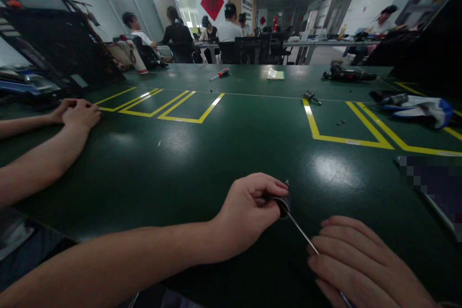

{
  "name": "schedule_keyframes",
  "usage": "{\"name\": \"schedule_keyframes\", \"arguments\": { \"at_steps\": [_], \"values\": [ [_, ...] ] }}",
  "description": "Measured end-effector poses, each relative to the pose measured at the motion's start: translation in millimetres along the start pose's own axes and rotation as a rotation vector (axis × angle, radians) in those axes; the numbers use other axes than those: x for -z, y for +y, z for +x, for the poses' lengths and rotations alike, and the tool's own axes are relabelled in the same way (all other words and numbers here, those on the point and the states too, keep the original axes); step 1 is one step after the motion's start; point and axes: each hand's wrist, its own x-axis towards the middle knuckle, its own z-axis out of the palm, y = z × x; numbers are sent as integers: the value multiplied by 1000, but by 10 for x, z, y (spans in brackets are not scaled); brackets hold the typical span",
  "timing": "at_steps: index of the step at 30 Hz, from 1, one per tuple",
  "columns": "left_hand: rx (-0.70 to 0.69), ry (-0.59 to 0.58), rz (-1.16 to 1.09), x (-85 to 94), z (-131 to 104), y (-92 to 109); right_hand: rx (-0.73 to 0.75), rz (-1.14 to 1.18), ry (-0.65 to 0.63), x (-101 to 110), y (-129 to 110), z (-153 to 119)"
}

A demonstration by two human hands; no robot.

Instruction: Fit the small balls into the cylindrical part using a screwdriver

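Near the front of the green table, my left hand [252,209] is closed around a small dark ring-shaped metal part [285,206], pinching it between thumb and fingers. A small stub sticks up at the part's top. My right hand [361,262], lower right, is closed on a thin metal rod [302,232] that looks like a screwdriver shaft. The rod's far end reaches the opening of the part; its tip is hidden there. Most of the rod's near end is covered by my fingers, so I cannot see a handle clearly.
Another person's hands [77,113] rest at the left. Yellow tape [180,119] marks the green table [202,159]. Farther back lie a red screwdriver [220,74], a small metal part [312,97], a dark power tool [348,73] and gloves [422,108]. A dark flat device [433,197] lies right.
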Motion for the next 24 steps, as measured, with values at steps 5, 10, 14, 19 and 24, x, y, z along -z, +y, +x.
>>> {"name": "schedule_keyframes", "arguments": {
  "at_steps": [5,10,14,19,24],
  "values": [
    [93,19,-58,100,103,25,-17,65,88,-12,64,-190],
    [124,89,-95,263,274,124,76,38,-5,65,211,-214],
    [67,216,-4,388,484,139,44,32,22,58,264,-101],
    [-151,281,302,637,906,28,-26,94,27,-13,285,-24],
    [-369,367,669,843,1299,-124,-248,293,27,-8,243,-5]
  ]
}}
